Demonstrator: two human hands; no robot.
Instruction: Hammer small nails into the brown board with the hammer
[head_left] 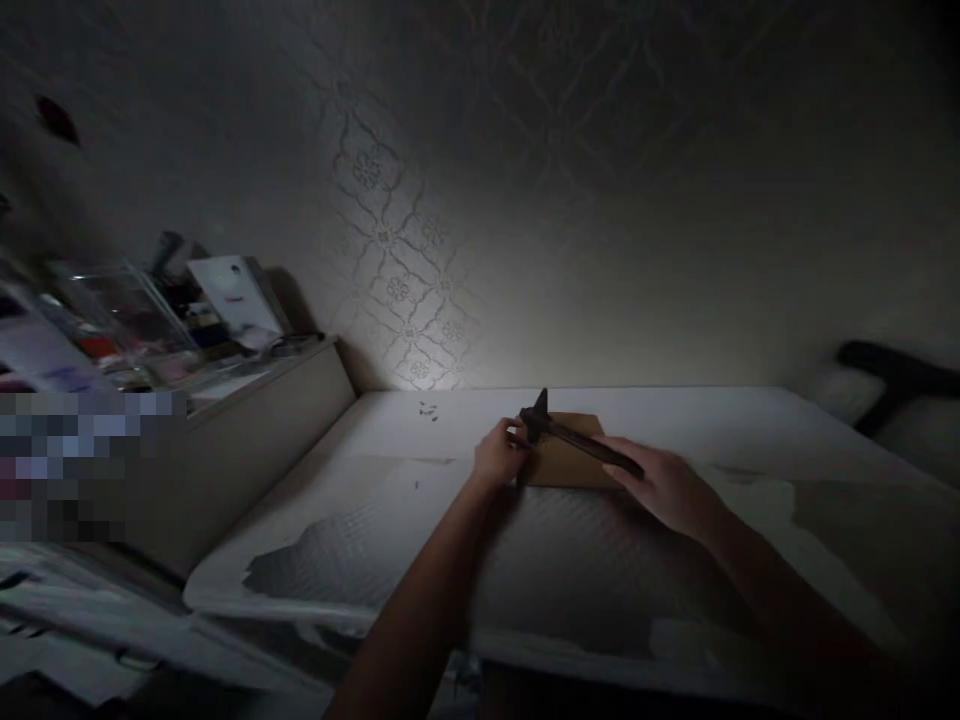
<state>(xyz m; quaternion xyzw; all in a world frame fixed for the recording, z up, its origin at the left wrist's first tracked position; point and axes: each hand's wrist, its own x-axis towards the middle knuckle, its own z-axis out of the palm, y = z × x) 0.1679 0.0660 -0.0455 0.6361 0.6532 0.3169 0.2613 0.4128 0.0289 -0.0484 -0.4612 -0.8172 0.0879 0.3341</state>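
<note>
In the head view my right hand (667, 490) is wrapped round the handle of a dark hammer (589, 440). The hammer's head lies over the left part of a flat brown board (574, 467), right beside the fingers of my left hand (499, 455). Those fingers are curled together at the board's left edge. What they pinch, if anything, is hidden by the hammer head and the dim light. Several small dark bits that look like nails (427, 411) are scattered on the white table (390, 440) to the left, with a single one nearer to me.
A white cabinet (255, 440) stands along the table's left side, with a clear plastic organizer (131, 310) and a white box (236, 292) on top. Patterned wallpaper (600, 250) rises behind the table. At the right is a dark chair-like shape (896, 375).
</note>
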